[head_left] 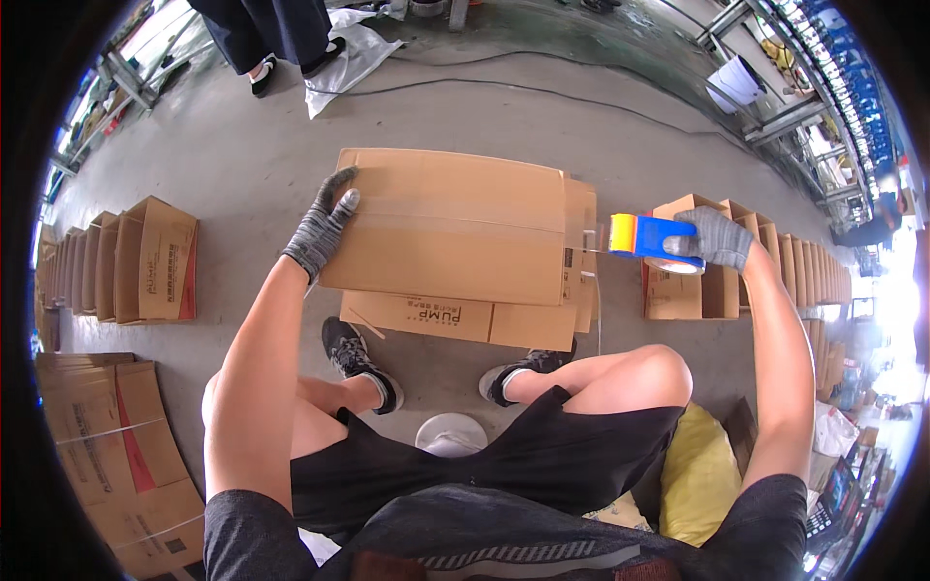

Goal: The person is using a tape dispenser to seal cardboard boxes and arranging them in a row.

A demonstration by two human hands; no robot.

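In front of my knees lies a brown cardboard box (pixel 446 232), its top flaps closed along a middle seam. A strip of clear tape seems to run along that seam and past the box's right edge. My left hand (pixel 326 225), in a grey knit glove, rests open on the box's left edge, fingers spread over the corner. Beyond the right edge, my gloved right hand (pixel 712 237) grips a blue tape dispenser (pixel 657 237) with a yellow end and a tape roll. Under the box are flat cardboard pieces (pixel 417 318), partly hidden by it.
Rows of open cardboard boxes stand at left (pixel 155 261) and right (pixel 722 295). Bundled flat cartons (pixel 107 436) lie lower left, a yellow sack (pixel 699 474) lower right. Cables (pixel 542 87) cross the floor ahead. Another person's legs (pixel 271 39) stand at upper left, beside white plastic sheeting (pixel 351 63).
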